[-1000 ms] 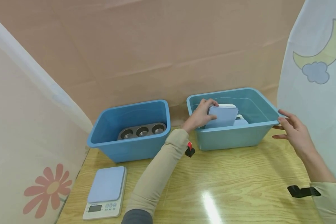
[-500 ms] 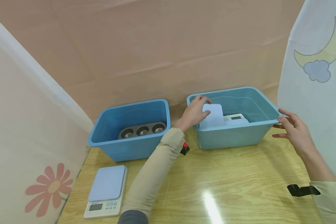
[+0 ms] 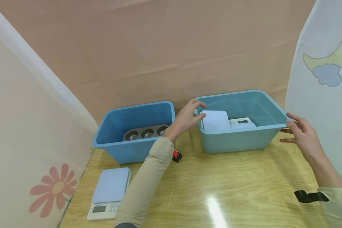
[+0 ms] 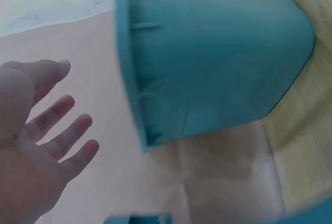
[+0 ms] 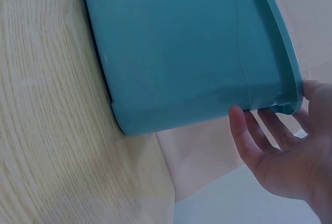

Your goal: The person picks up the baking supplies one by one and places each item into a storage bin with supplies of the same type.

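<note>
A kitchen scale (image 3: 216,120) with a pale blue top lies in the right blue bin (image 3: 239,141), its white display end (image 3: 240,121) pointing right. My left hand (image 3: 188,115) hovers just outside the bin's left rim, fingers loose and holding nothing. The left wrist view shows that hand (image 4: 44,130) open beside the bin's outer wall (image 4: 207,53). My right hand (image 3: 297,129) is at the bin's right corner, fingers spread and thumb against the rim. In the right wrist view this hand (image 5: 280,151) touches the rim of the bin (image 5: 181,53).
A second blue bin (image 3: 125,150) at the left holds a dark muffin tin (image 3: 145,131). Another blue-topped scale (image 3: 109,190) lies on the wooden table (image 3: 231,183) at the front left. Printed curtains hang at both sides, and a tan backdrop stands behind.
My left hand lowered the scale into the right bin, let go of it and drew back to the left over the rim. The right hand stayed at the bin's corner.
</note>
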